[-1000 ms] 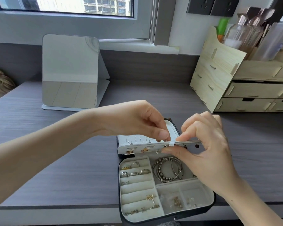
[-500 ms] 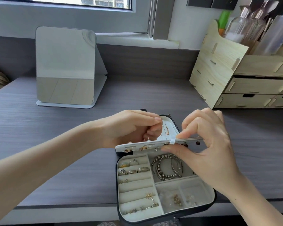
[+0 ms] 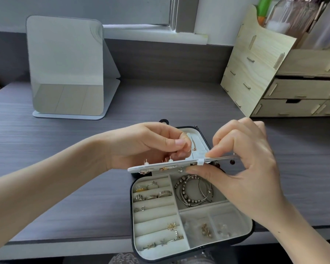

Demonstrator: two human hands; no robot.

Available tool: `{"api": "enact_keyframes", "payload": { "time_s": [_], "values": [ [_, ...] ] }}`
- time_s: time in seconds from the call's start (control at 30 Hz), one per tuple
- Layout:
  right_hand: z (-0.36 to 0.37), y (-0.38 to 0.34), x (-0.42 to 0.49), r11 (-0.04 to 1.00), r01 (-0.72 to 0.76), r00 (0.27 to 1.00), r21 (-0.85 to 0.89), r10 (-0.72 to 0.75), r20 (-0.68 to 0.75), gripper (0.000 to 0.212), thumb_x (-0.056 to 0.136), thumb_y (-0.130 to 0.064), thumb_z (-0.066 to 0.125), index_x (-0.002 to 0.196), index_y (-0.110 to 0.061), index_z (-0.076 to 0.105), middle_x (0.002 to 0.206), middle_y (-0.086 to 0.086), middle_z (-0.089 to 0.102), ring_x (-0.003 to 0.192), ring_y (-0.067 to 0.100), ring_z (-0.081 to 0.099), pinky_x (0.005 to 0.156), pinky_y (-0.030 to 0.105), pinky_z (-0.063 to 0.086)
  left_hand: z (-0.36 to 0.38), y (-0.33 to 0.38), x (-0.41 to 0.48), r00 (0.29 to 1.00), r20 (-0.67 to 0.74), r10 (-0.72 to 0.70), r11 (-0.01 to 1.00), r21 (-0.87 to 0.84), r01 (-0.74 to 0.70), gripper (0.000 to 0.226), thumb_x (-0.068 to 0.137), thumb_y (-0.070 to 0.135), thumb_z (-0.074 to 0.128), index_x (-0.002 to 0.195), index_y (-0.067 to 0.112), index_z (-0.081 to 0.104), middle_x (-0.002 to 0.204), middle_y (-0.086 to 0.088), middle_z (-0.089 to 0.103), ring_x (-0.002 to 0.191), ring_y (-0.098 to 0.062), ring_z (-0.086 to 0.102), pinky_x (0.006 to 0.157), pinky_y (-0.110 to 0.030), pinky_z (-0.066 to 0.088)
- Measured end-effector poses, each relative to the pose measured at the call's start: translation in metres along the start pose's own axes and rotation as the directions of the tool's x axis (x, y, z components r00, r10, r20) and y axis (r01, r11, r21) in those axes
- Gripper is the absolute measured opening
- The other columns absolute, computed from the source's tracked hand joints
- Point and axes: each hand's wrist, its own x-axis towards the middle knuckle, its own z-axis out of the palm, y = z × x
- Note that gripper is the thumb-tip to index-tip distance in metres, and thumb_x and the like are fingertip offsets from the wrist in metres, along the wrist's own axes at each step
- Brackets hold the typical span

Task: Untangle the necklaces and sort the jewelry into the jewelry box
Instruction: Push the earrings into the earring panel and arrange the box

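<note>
The jewelry box (image 3: 152, 226) is sitting open at the desk's (image 3: 160, 103) near edge. Rings (image 3: 165, 193) are resting in its left roll slots, and bracelets (image 3: 187, 201) are filling the upper right compartment. Small earrings (image 3: 206, 230) are lying lower right, and a charm chain (image 3: 174, 235) is crossing the bottom rolls. A necklace (image 3: 194, 144) is lying in the lid. Your right hand's (image 3: 251, 168) fingers are pinching the earring panel's (image 3: 160, 165) edge, holding it level above the box. Your left hand's (image 3: 147, 145) fingers are curling tight just behind it by the stud posts; I cannot tell whether they are holding anything.
</note>
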Motion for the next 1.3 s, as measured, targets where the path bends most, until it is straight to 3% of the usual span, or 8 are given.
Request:
{"api": "enact_keyframes", "payload": {
  "time_s": [0.17,0.27,0.57,0.8,1.0,1.3],
  "values": [
    [0.000,0.000,0.001,1.000,-0.008,1.000,-0.009,0.008,-0.002,0.037,0.075,-0.042,0.070,0.064,-0.008,0.059,0.076,-0.009,0.049,0.076,0.008,0.044,0.072,0.033,0.030,-0.006,-0.001,0.002,1.000,-0.021,-0.023,0.981,0.190,0.026,0.012,0.083,0.026,0.066,0.079,0.014,0.065,0.075,0.001,0.059,0.064,-0.012,0.050,0.057,-0.023,0.038],
    [0.001,0.001,0.002,1.000,-0.007,1.000,-0.015,0.007,-0.002,0.037,0.075,-0.042,0.070,0.064,-0.008,0.060,0.076,-0.011,0.048,0.075,0.009,0.045,0.073,0.032,0.030,-0.007,-0.001,0.003,0.999,-0.030,-0.034,0.981,0.188,0.039,0.028,0.075,0.038,0.072,0.083,0.012,0.065,0.077,0.001,0.062,0.066,-0.014,0.052,0.061,-0.028,0.036],
    [0.002,0.003,0.005,1.000,-0.017,1.000,-0.017,0.016,-0.003,0.036,0.075,-0.042,0.071,0.065,-0.009,0.059,0.074,-0.009,0.050,0.072,0.014,0.047,0.073,0.032,0.030,0.000,0.002,0.002,0.997,-0.072,-0.003,0.997,0.078,0.008,0.016,0.074,0.024,0.060,0.073,0.010,0.069,0.070,0.002,0.067,0.058,-0.008,0.061,0.054,-0.015,0.048],
    [0.003,0.004,0.006,1.000,-0.017,1.000,-0.017,0.017,-0.003,0.036,0.076,-0.041,0.071,0.065,-0.009,0.059,0.073,-0.008,0.050,0.072,0.013,0.047,0.072,0.034,0.030,0.003,0.001,0.004,0.995,-0.087,0.040,0.987,0.158,-0.026,0.015,0.070,0.030,0.061,0.068,0.023,0.074,0.071,0.007,0.068,0.063,-0.005,0.061,0.058,-0.015,0.048],
    [0.002,0.004,0.005,1.000,-0.009,1.000,-0.020,0.009,-0.007,0.035,0.075,-0.041,0.071,0.065,-0.010,0.059,0.075,-0.011,0.049,0.074,0.011,0.046,0.073,0.033,0.030,0.004,0.002,0.003,0.995,-0.090,0.032,0.986,0.169,-0.017,0.015,0.068,0.031,0.061,0.068,0.024,0.074,0.070,0.007,0.068,0.062,-0.004,0.061,0.056,-0.015,0.047],
    [0.002,0.003,0.004,1.000,-0.003,1.000,-0.017,0.003,-0.002,0.035,0.075,-0.041,0.071,0.065,-0.010,0.059,0.078,-0.015,0.047,0.074,0.009,0.045,0.072,0.033,0.030,-0.001,0.000,0.002,0.995,-0.093,0.029,0.981,0.193,-0.011,0.015,0.071,0.035,0.066,0.074,0.023,0.074,0.078,0.004,0.067,0.071,-0.010,0.060,0.066,-0.021,0.047]
  ]
}}
